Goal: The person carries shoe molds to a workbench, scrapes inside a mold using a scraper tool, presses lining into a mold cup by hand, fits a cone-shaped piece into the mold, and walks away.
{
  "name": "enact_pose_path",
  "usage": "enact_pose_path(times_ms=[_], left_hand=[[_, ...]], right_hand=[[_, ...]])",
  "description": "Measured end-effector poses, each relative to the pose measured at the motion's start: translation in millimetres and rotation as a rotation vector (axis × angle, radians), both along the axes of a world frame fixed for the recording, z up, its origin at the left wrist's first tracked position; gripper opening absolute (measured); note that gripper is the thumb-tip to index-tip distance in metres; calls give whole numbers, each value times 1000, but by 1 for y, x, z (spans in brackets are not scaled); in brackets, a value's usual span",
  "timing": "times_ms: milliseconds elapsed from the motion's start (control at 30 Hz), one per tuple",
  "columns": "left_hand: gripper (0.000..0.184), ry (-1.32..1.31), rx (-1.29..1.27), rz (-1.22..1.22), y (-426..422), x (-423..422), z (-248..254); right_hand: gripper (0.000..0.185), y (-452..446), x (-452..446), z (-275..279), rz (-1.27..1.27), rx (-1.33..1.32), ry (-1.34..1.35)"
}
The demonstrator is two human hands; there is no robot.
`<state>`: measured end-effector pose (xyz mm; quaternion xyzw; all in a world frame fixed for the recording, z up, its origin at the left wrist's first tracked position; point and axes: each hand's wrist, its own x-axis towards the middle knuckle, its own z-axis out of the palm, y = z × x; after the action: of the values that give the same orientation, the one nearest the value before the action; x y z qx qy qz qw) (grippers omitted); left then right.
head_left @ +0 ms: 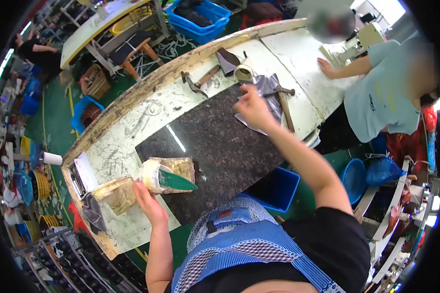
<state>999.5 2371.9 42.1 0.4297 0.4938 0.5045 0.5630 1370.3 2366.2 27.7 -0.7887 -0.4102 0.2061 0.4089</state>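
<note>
My left hand (152, 209) is closed at the near end of a rounded, cream-white piece (150, 177). From this piece a pointed green mesh part (178, 181) sticks out to the right. Behind it lies a worn, yellowish block (183, 167) on the dark stone slab (215, 132). My right hand (254, 110) is raised over a grey shiny sheet (268, 87), its fingers curled together and slightly blurred. Whatever they hold, if anything, I cannot make out. A hammer (286, 107) rests on the sheet just right of this hand, near a tape roll (244, 72).
Another hammer (198, 83) and a dark scrap (227, 61) lie near the bench's raised wooden rim (146, 80). A second yellowish block (116, 195) stands left. A blue bin (283, 188) is below the near edge. A co-worker (386, 93) sits at a sewing machine (362, 41).
</note>
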Motion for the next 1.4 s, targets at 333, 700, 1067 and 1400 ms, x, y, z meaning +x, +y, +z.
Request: enact_pose_path(times_ms=[333,700,1067,1400], left_hand=[[41,276,313,295,-16,-41,36],[68,496,944,-604,-17,151,111],[89,328,627,-1247,-74,152,81],[77,346,538,-1201,-67,77,63]], right_hand=[[30,113,150,-46,-90,-183,-682],[25,-39,72,105,158,310,357],[15,-206,-73,102,211,54,365],[7,-183,-143,95,282,70,-96]])
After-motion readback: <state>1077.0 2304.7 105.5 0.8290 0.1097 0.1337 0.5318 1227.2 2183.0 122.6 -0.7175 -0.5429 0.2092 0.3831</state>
